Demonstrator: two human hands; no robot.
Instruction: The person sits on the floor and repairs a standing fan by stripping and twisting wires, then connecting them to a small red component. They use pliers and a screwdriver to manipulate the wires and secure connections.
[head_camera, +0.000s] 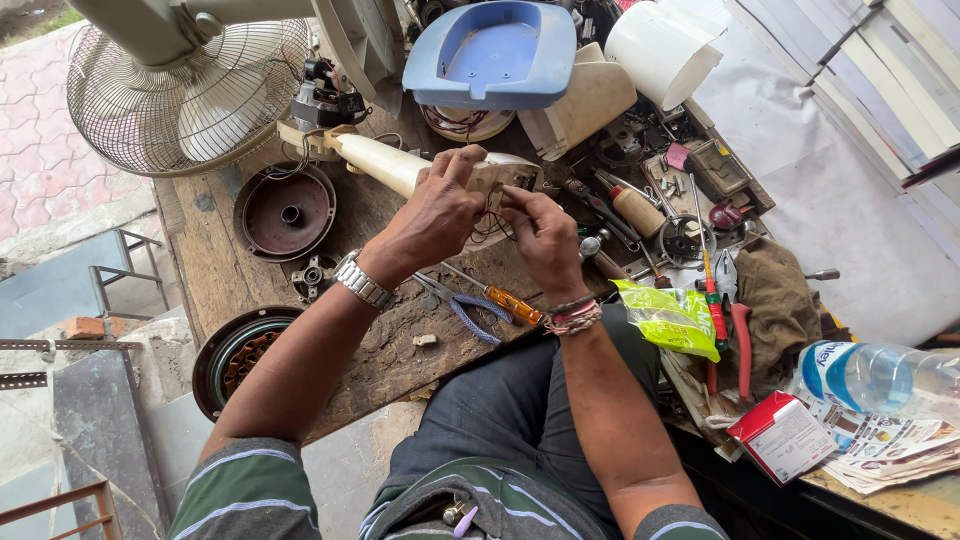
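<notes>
The cream fan housing (440, 165) lies on the wooden bench (230, 265), its open end turned towards me so the wires (492, 222) are reachable. My left hand (437, 212) clasps its end; my right hand (545, 235) pinches the wires. Pliers (470, 310) and a screwdriver (505, 300) lie just below.

Daylight falls evenly over a worn wooden counter (235, 270), its top dark, scratched and stained. To the left, the ground is paved with reddish-pink interlocking blocks (30, 120), with a strip of grass (40, 18) at the top corner. Lower left, grey concrete slabs (100, 420) sit beside a loose brick (85, 327) and rusty perforated metal angle bars (40, 345). A grey metal frame (125, 270) stands near the counter's edge. On the right, a pale grey sheet (850, 200) covers the surface, and white louvred slats (890, 70) run across the upper right corner.
</notes>
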